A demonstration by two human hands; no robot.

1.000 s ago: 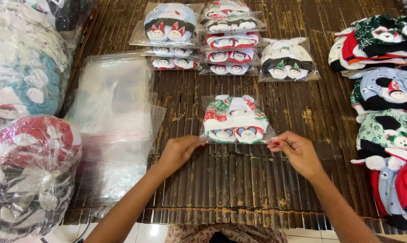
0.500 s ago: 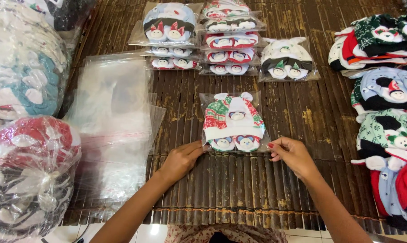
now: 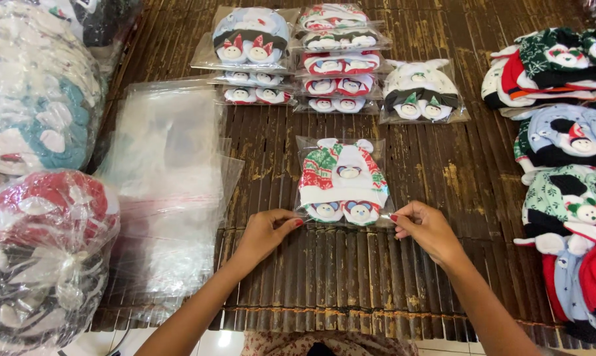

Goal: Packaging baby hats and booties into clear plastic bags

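While both hands pinch the near edge of one packet, the scene reads outward as follows.

Left fingers: the fingertips (image 3: 291,224) of the left hand (image 3: 265,232) are drawn narrow and pinch the lower left corner of the clear bag.
Right fingers: the fingertips (image 3: 398,221) of the right hand (image 3: 426,229) are likewise closed tight, nipping the lower right corner of the same bag.
Held thing: a bagged knit hat (image 3: 343,181), red, green and white with small round ears and two little figures at its lower edge, sealed in clear plastic; it lies flat on the mat, between the two hands and just beyond them.
Surface: a dark slatted bamboo mat (image 3: 350,277) carries everything.
Just beyond: a row of packed hats (image 3: 337,66) in clear bags, stacked in short overlapping piles, with a single white and black bagged hat (image 3: 420,92) to their right.
Left of the hands: a loose stack of empty clear bags (image 3: 166,178), lying flat and near the left hand.
Far left: two big clear sacks stuffed with hats, one teal and white (image 3: 34,99), one red and dark (image 3: 40,257).
Far right: a heap of unbagged hats (image 3: 568,165) in green, blue, red and white, well apart from the right hand.
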